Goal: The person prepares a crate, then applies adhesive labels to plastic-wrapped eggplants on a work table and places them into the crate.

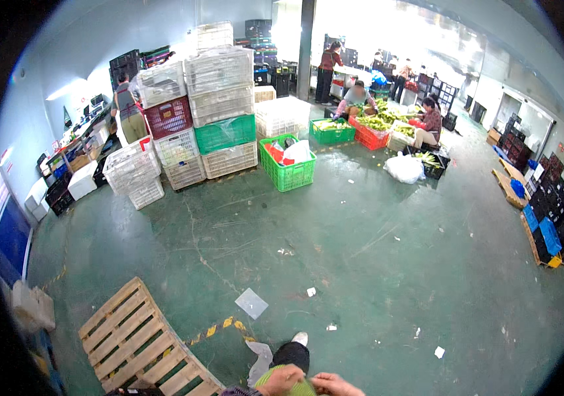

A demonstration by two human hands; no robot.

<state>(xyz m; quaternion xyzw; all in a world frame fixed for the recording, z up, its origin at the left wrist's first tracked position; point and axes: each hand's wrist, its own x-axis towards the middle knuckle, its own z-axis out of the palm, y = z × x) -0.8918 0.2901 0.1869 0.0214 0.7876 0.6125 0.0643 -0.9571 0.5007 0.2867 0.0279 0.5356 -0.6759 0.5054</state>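
Note:
At the lower edge my left hand (283, 379) is closed on a light green, ribbed, leafy vegetable (302, 388); its exact kind I cannot make out. My right hand (336, 385) is just to the right, its fingers pinched together at the vegetable's edge. The lower part of the vegetable is cut off by the frame. Beyond my hands show my dark trouser leg (291, 356) and a white shoe (300, 338). A crumpled clear plastic bag (259, 362) hangs or lies left of the leg.
A wooden pallet (140, 336) lies at my left. Ahead, stacked crates (219, 72) stand beside a green crate (288, 173) holding bags. Farther off, people sit around heaped green vegetables (382, 120). Pallets with crates (546, 228) line the right. Scraps and a flat sheet (251, 303) litter the floor.

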